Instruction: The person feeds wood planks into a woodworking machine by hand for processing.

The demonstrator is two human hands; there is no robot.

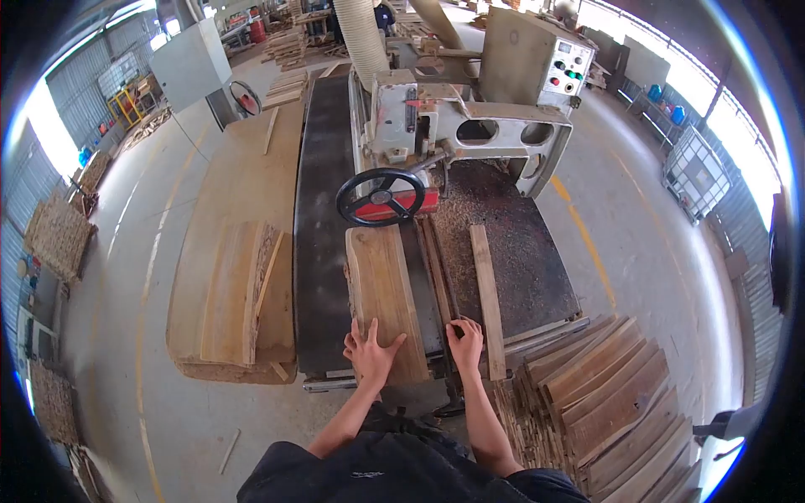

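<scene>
A wide wooden board (381, 289) with a rough left edge lies lengthwise on the black machine table (323, 184). My left hand (370, 352) rests on the near end of this board, fingers spread, thumb reaching across to the right. To its right, my right hand (465, 342) has curled fingers at a long dark metal guide rail (438, 281), closed at its edge. The rail runs along the board's right side. Beyond the board's far end stands a black handwheel (380, 198) with a red part behind it. A narrow wood strip (487, 298) lies right of the rail.
Left of the machine, a wooden side table (226, 189) carries several boards (235, 293). Stacked planks (612, 377) stand at the lower right. A control cabinet (524, 63) with buttons is at the back. Sawdust covers the table's right part. A ribbed hose (360, 38) rises behind.
</scene>
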